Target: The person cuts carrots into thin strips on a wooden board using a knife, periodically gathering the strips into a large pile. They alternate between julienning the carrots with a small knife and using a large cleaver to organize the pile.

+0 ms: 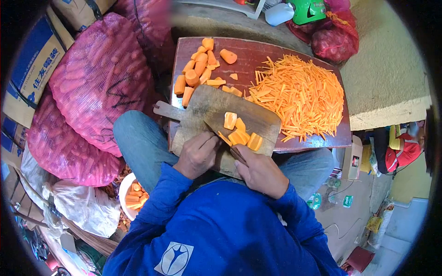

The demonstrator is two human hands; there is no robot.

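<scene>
My right hand grips a knife by its handle, and the dark blade reaches up and left across the cutting board. Close beside the blade, my left hand rests on the board with curled fingers; whatever is under them is hidden. A thin carrot slice lies against the blade's far side. Just beyond it are cut carrot chunks and a paler chunk. The wooden board has a handle at its left and overlaps the near edge of a low red-brown table.
A large heap of carrot sticks covers the table's right side. Peeled carrot pieces are piled at the back left. Pink mesh sacks stand at left, above a white bucket of carrots. A person in red is far right.
</scene>
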